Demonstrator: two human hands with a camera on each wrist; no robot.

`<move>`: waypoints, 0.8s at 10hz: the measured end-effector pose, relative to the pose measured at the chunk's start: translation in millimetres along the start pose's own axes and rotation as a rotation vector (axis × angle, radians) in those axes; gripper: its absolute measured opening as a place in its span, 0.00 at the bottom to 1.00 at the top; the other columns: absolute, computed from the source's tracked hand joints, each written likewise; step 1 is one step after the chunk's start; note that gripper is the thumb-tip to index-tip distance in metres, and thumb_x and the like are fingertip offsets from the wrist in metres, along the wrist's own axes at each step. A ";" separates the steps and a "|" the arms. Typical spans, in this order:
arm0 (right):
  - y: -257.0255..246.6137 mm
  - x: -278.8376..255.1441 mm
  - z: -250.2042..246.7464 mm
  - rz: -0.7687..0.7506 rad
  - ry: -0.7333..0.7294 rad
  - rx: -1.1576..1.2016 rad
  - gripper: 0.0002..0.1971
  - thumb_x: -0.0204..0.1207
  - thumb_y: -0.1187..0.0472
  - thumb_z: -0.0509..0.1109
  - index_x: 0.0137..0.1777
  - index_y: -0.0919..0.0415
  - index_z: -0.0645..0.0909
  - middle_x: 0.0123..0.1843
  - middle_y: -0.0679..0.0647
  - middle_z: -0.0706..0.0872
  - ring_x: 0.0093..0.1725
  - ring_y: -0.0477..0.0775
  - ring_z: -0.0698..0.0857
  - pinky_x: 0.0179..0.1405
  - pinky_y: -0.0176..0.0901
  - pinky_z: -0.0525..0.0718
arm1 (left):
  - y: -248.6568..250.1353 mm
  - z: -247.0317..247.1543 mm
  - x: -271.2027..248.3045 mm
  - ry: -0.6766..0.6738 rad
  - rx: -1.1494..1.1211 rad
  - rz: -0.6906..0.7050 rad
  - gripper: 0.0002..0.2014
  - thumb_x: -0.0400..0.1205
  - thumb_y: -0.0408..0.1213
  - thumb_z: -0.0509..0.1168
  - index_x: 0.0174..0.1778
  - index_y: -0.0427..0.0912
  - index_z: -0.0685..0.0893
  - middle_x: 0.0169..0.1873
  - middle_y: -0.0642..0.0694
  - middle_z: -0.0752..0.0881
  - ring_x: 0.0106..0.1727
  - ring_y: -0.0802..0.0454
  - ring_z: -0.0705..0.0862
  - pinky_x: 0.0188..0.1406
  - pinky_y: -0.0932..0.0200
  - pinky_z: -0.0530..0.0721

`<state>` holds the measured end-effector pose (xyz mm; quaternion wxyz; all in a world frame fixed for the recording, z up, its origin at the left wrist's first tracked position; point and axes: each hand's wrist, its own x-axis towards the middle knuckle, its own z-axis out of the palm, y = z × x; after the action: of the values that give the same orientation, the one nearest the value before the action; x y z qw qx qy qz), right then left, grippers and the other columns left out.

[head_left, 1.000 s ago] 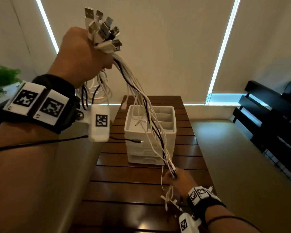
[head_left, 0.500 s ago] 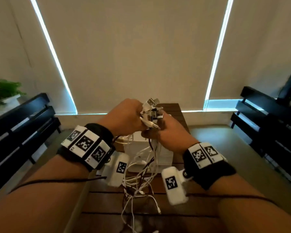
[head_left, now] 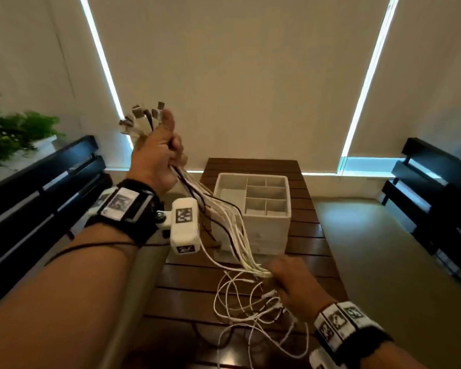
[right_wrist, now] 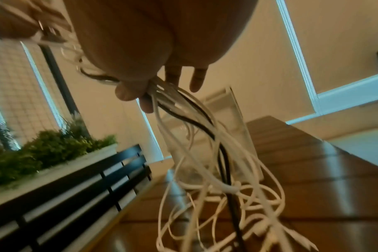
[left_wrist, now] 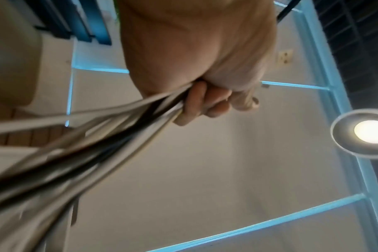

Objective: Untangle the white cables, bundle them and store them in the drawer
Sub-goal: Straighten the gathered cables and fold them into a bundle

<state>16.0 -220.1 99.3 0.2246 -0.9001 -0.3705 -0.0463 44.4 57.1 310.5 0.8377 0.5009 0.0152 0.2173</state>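
Half a second ago we had both hands together at mid-frame around the plug ends; now they have drawn apart. Our left hand (head_left: pixel 157 153) is raised at upper left of the head view, its grip closed tight around the cables (head_left: pixel 225 222) just below the plugs (head_left: pixel 141 121), which fan out above the fist. Our right hand (head_left: pixel 294 284) has slid down the strands to the lower right, fingers (right_wrist: pixel 140 93) curled loosely around the bunch, just above the surface (head_left: pixel 309 235). Between the two grips the cables run fairly straight and parallel, a dark one among the white, passing in front of the organiser (head_left: pixel 264 230). Below the right hand the tails are a loose heap of loops (head_left: pixel 250 307) on the surface. We judge this a combing pass: the upper stretch looks untangled, the lower loops not yet, so bundling and storing in the drawer remain.
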 end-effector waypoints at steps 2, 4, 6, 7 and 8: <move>-2.1 7.0 -14.5 0.403 -0.126 0.311 0.29 0.65 0.49 0.72 0.65 0.29 0.66 0.67 0.43 0.75 0.65 0.52 0.80 0.65 0.57 0.80 | -28.3 18.6 -31.1 -0.132 0.243 0.054 0.13 0.83 0.45 0.66 0.34 0.48 0.73 0.20 0.49 0.74 0.19 0.62 0.68 0.17 0.68 0.63; -56.7 45.6 -107.9 0.233 -0.006 0.573 0.50 0.62 0.51 0.81 0.79 0.33 0.53 0.80 0.37 0.63 0.75 0.41 0.64 0.71 0.46 0.67 | -67.8 42.6 -77.2 -0.232 0.342 -0.065 0.21 0.86 0.51 0.57 0.27 0.49 0.72 0.43 0.16 0.76 0.21 0.70 0.71 0.27 0.77 0.70; -48.8 61.2 -30.2 0.346 -0.057 0.279 0.15 0.77 0.56 0.70 0.62 0.59 0.80 0.57 0.58 0.86 0.57 0.58 0.84 0.58 0.53 0.82 | -68.8 56.3 -78.1 -0.339 0.201 -0.105 0.10 0.81 0.45 0.67 0.37 0.47 0.76 0.24 0.50 0.76 0.24 0.59 0.73 0.20 0.67 0.69; -34.3 49.7 -14.6 0.335 0.124 0.108 0.08 0.79 0.56 0.66 0.56 0.53 0.79 0.48 0.52 0.87 0.49 0.55 0.86 0.45 0.43 0.80 | -65.1 48.8 -76.1 -0.243 0.187 -0.174 0.14 0.72 0.52 0.71 0.36 0.45 0.79 0.26 0.47 0.77 0.25 0.56 0.75 0.24 0.63 0.75; -30.4 42.9 -11.7 0.293 0.104 0.052 0.13 0.80 0.47 0.66 0.61 0.48 0.74 0.51 0.46 0.86 0.51 0.50 0.86 0.43 0.37 0.76 | -70.0 43.8 -83.5 -0.174 0.132 -0.291 0.13 0.72 0.50 0.72 0.33 0.47 0.78 0.22 0.50 0.72 0.22 0.58 0.69 0.25 0.62 0.69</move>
<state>27.0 -178.6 131.7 0.2710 -0.9347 -0.2243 -0.0502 3.9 -39.3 257.1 0.8238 0.5640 0.0292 0.0481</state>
